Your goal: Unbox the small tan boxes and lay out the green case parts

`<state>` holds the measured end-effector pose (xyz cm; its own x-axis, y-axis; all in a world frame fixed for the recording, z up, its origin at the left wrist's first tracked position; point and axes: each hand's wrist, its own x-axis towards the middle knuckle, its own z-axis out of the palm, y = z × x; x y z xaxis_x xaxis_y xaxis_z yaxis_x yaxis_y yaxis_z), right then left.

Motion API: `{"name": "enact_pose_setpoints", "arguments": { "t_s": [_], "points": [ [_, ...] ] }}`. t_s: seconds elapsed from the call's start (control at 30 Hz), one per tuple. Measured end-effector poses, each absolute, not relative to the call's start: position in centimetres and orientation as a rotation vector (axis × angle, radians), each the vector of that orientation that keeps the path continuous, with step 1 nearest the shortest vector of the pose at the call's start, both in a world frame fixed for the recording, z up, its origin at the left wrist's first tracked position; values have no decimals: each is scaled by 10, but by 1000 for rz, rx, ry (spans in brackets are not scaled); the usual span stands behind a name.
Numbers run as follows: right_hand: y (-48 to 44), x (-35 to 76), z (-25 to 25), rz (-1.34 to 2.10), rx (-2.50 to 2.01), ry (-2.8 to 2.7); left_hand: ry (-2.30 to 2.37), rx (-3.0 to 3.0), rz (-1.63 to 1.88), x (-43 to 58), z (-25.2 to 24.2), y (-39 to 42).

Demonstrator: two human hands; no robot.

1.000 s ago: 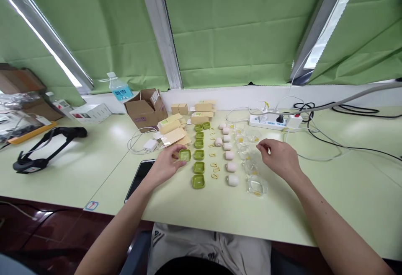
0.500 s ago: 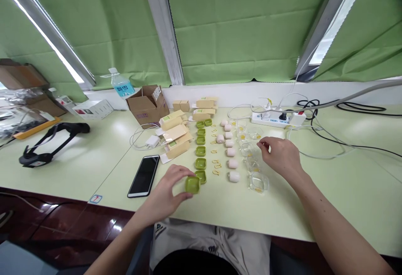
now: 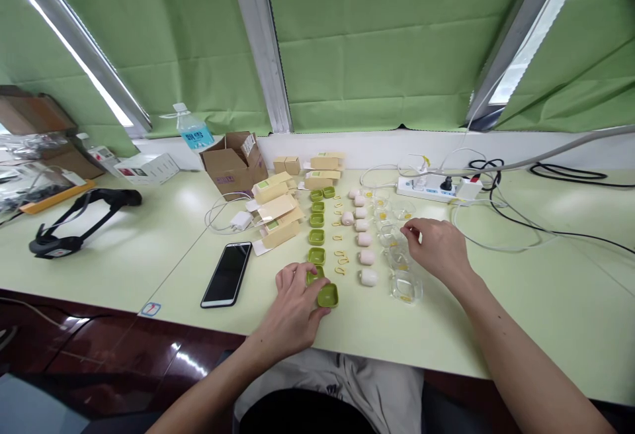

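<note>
My left hand (image 3: 292, 311) pinches a small green square tray (image 3: 328, 296) between thumb and forefinger, low over the table near its front edge. Beyond it runs a column of similar green trays (image 3: 316, 256), the nearest partly covered by my fingers. To their right lie small yellow loops (image 3: 341, 257), then a column of pale pink rounded pieces (image 3: 367, 258). Clear plastic shells (image 3: 405, 286) with yellow marks form the rightmost column. Over the right side of these shells is my right hand (image 3: 437, 245), fingers pressed together; whatever is between them is hidden.
Opened cream cartons (image 3: 278, 219) and a brown cardboard box (image 3: 235, 164) stand behind on the left. A phone (image 3: 227, 275) lies left of the trays. A power strip (image 3: 431, 190) with cables occupies the back right; a black headset (image 3: 82, 222) rests far left.
My left hand has moved right with the green tray, now in front of the tray column. My right hand has shifted slightly left, its fingers still together.
</note>
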<state>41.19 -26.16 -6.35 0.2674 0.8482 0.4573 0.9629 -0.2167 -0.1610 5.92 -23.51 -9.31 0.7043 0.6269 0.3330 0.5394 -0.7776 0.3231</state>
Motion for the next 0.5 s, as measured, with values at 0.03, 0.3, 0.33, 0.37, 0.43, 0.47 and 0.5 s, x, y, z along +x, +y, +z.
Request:
{"name": "enact_pose_setpoints", "arguments": {
  "t_s": [0.03,0.3,0.33,0.37,0.43,0.47,0.5],
  "points": [
    [-262,412,-64,-382,-2134,-1643,946,2715,634,59,-93,-236],
    [-263,412,-65,-442,-2072,-1655,964,2724,937,45,-56,-221],
    [-263,411,-65,-449,-2060,-1653,980,2722,1031,43,-47,-210],
    [-264,411,-64,-454,-2051,-1651,998,2718,1135,42,-39,-197],
    [-264,410,-64,-460,-2037,-1652,1039,2679,1313,43,-22,-164],
    [-265,410,-63,-461,-2032,-1653,1064,2660,1355,43,-15,-145],
    [-265,410,-64,-462,-2026,-1654,1100,2640,1391,44,-9,-125]
  ]
}}
